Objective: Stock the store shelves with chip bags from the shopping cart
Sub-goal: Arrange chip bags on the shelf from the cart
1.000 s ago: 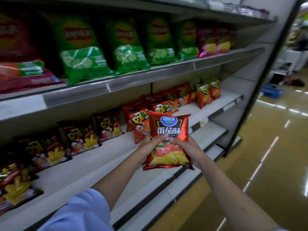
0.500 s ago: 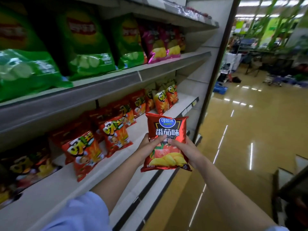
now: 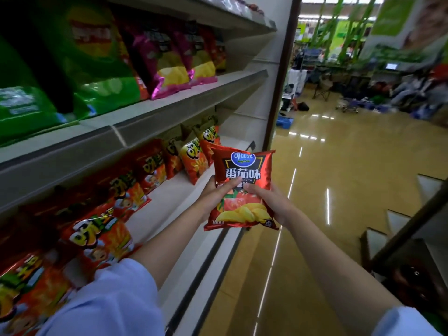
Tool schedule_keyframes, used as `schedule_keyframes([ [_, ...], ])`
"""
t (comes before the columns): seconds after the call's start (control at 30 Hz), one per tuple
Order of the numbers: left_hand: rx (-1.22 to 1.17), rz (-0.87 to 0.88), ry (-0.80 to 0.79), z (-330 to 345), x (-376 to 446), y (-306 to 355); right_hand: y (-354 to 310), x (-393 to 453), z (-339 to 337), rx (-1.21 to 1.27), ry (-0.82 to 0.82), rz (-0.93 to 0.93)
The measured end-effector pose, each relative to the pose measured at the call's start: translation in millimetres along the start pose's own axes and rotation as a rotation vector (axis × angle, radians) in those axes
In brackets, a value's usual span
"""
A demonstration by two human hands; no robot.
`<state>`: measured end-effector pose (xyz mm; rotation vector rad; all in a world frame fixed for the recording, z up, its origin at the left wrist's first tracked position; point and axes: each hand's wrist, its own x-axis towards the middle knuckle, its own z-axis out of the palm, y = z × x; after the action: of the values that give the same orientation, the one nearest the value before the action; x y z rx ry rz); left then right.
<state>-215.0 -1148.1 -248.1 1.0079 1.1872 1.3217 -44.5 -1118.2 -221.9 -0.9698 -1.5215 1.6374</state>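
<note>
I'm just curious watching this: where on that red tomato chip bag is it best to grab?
Probably the side edges at mid-height, one hand from each side, as the left hand and right hand do now: the red chip bag stands upright and puffy, label outward.
</note>
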Motion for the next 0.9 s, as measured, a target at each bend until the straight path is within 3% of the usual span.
schedule_keyframes([
  [0.4, 0.078, -0.001, 0.041, 73, 123, 0, 7, 96, -118, 0.065, 0.020, 0.012],
  [0.7, 0.105, 0.105, 0.190, 144, 240, 53, -61, 213, -227, 0.008, -0.145, -0.069],
  [0.9, 0.105, 0.188, 0.321, 164, 292, 102, -111, 281, -254, 0.009, -0.293, -0.194],
])
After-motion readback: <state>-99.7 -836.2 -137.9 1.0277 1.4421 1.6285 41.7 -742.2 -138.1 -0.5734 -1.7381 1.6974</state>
